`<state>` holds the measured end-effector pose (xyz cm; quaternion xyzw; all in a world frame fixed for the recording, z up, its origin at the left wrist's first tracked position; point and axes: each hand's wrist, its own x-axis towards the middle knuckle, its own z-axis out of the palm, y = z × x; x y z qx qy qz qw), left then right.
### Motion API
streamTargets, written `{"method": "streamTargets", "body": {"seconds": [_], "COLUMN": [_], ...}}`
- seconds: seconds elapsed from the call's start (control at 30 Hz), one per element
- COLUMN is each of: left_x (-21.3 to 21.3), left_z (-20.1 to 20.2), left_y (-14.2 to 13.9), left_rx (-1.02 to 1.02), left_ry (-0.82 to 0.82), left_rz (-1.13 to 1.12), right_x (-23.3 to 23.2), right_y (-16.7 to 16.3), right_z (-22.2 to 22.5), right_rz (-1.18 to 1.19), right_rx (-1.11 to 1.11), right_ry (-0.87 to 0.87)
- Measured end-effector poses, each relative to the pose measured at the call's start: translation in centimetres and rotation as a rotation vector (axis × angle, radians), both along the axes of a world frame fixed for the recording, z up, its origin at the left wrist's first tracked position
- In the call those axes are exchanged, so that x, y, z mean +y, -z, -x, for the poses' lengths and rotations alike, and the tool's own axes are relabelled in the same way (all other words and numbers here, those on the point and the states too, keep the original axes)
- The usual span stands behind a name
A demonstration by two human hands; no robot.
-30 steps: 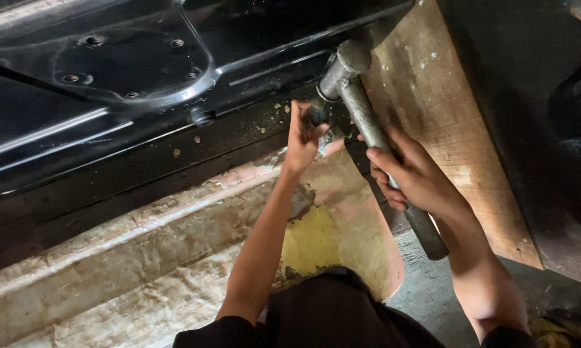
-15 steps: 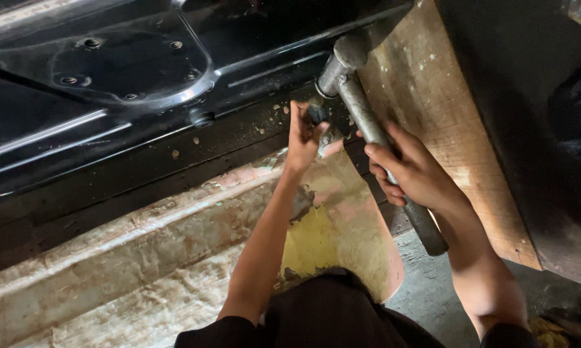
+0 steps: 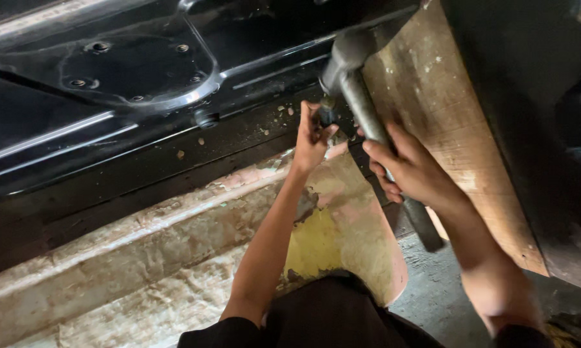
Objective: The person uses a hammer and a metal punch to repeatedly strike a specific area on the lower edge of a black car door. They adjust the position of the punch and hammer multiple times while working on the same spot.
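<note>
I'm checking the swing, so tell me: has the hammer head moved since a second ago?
Yes. The hammer head has come slightly down and left, judged against the wooden board, closer to the small punch that the left hand steadies. The right hand grips the handle.

A grey hammer (image 3: 361, 96), glossy black metal panel (image 3: 110, 84), tan wooden board (image 3: 445, 116), and yellow-and-pink patched worn surface (image 3: 329, 225)

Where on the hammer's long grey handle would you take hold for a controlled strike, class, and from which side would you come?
Grip the hammer at mid-handle, where the right hand wraps it now, coming from the right. The handle slopes down to the right, away from the head, which sits over the small dark tool pinched by the left hand, so that side is likely clear.
</note>
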<state>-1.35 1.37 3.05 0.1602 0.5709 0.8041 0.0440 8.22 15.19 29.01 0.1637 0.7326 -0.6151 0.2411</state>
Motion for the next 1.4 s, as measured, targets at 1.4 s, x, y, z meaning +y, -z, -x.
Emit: {"method": "streamTargets", "body": {"seconds": [1.4], "left_x": [0.9], "left_z": [0.0], "left_y": [-0.3], "left_rx": [0.020], "left_ry": [-0.025], "left_rz": [-0.036], "right_x": [-0.5], "right_y": [0.0], "right_z": [0.4], "right_rz": [-0.108], "right_rx": [0.060], "right_ry": [-0.079]}}
